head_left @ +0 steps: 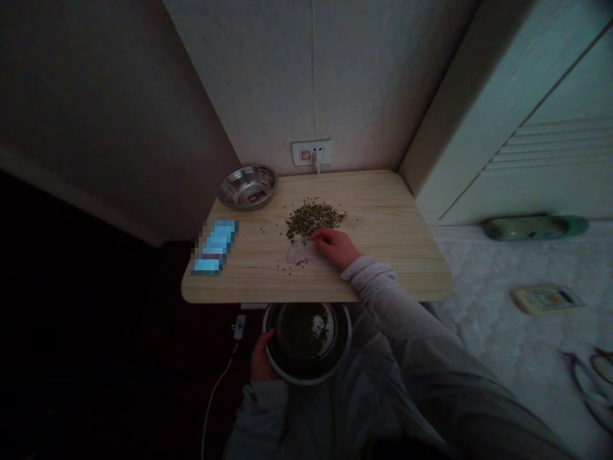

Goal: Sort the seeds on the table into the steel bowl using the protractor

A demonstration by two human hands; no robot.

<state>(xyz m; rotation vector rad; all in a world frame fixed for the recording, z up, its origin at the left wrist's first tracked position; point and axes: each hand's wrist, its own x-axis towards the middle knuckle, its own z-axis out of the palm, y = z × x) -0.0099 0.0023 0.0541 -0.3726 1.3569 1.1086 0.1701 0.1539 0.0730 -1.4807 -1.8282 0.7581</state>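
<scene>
My left hand (263, 359) grips the left rim of a round metal bowl (282, 377) below the table's front edge. Many small dark green beans or seeds lie inside that bowl. On the tabletop, my right hand (338, 248) is closed, its fingertips pinched at the near edge of a spread pile of the same small beans (313, 217). Beside those fingertips lies a small translucent piece (297, 251), perhaps plastic, with a few loose beans around it. Whatever the right fingers pinch is too small to make out.
A light wooden table (393, 211) stands against the wall. On it are a shiny steel bowl (249, 187) at back left and a pixelated phone-like screen (215, 248). A wall socket (311, 153) with a plug sits behind. At right, a quilted bed (479, 275) holds several objects.
</scene>
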